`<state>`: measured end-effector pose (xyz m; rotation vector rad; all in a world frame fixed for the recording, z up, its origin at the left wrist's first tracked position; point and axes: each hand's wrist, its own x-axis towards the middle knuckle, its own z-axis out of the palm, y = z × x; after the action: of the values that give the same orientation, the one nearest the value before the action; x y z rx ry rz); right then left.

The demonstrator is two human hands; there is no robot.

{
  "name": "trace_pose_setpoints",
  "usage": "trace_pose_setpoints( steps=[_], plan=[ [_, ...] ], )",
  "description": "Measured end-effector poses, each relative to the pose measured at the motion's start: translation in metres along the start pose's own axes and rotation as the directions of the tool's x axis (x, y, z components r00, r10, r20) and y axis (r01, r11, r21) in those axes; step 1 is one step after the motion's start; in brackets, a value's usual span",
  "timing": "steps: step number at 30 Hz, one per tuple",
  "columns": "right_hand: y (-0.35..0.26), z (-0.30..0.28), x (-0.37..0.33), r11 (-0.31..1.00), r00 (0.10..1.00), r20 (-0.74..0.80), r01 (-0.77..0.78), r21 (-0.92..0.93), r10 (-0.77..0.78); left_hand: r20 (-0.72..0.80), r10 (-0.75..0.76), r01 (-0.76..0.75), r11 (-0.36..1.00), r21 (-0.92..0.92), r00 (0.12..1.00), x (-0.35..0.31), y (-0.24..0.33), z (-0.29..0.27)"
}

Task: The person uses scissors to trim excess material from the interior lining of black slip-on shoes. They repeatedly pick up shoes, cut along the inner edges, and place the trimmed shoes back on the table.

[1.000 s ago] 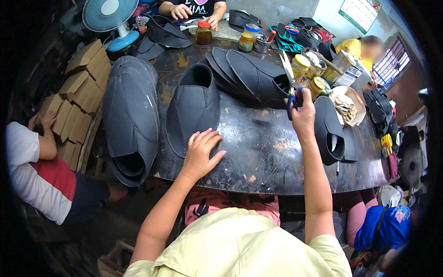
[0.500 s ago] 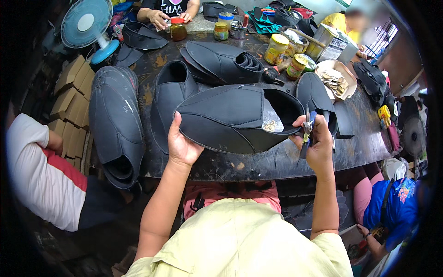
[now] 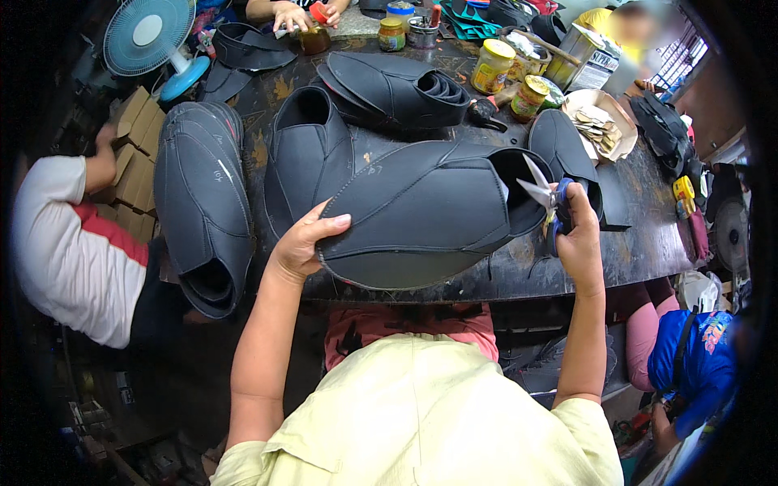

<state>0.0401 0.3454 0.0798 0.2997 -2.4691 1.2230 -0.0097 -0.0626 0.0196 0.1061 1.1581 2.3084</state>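
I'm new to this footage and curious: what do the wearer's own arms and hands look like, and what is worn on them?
Both forearms are bare, with no gloves, watch or bracelets visible. The left hand and right hand are bare too. Short pale yellow-green sleeves of a collared shirt end at the upper arms. The left thumbnail looks unpainted; rings cannot be made out.

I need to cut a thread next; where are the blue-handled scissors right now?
In the head view the blue-handled scissors are in the person's right hand, right of centre, blades open at the opening of the black stitched shoe upper held up by the left hand.
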Motion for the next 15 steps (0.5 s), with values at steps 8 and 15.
trace_pose_setpoints(
  steps=[8, 15],
  plan=[
    [0.031, 0.007, 0.005, 0.994, 0.997, -0.068, -0.048, -0.102, 0.041, 0.088, -0.059, 0.062, 0.998, -0.026, 0.994, 0.01, -0.012, 0.013],
    [0.036, 0.011, 0.008, 0.997, 0.993, -0.103, -0.063, -0.045, 0.058, 0.066, 0.101, -0.109, 0.986, 0.123, 0.993, 0.004, -0.002, 0.044]
  ],
)
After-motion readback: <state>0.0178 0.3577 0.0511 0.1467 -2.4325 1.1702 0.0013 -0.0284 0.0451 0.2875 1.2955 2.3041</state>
